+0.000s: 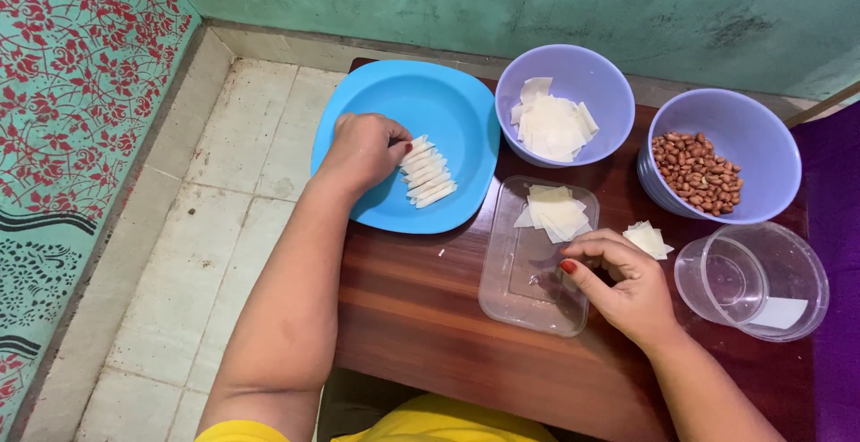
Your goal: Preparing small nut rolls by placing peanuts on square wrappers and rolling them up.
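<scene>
Several folded white wrappers (427, 171) lie in a row on the blue plate (448, 102), each long and narrow, its long axis running from lower left to upper right, the row itself stepping down toward the plate's near edge. The left hand (363, 148) rests on the plate with its fingertips touching the top of the row; fingers curled, though I cannot tell whether they pinch a wrapper. The right hand (618, 281) sits at the clear tray (520, 290), fingers bent close together, seemingly holding nothing. Flat squares (557, 212) lie stacked at the tray's far end.
</scene>
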